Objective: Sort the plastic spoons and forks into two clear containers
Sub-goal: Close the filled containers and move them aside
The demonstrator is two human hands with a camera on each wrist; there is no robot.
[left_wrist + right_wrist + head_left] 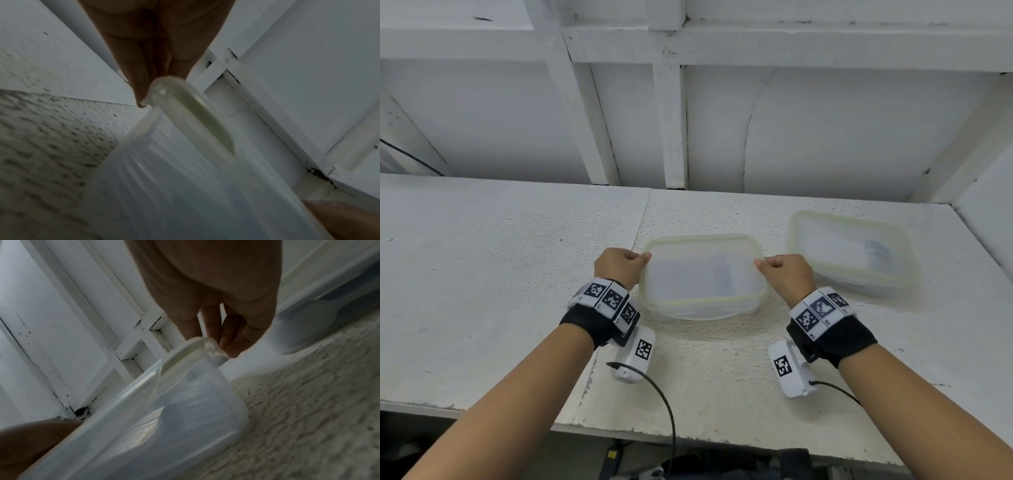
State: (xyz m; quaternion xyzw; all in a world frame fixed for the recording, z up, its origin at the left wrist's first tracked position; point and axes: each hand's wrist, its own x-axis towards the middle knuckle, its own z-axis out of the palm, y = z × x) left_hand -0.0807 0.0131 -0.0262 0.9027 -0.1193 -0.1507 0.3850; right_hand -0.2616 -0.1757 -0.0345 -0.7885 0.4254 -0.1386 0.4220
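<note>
The left hand (619, 265) pinches the left edge of a clear lid (703, 270) with a pale green seal, fingertips (141, 97) curled at its rim. The right hand (786, 272) pinches the lid's opposite edge in the same kind of grip. The lid sits over the near clear container (702, 308), which rests on the white counter (500, 274) between the two wrists; blurred pale cutlery shows through its wall, but spoons or forks cannot be told. Just to its right, apart from it, a second lidded clear container (851, 255) holds stacked plastic utensils (876, 253) at its right end.
</note>
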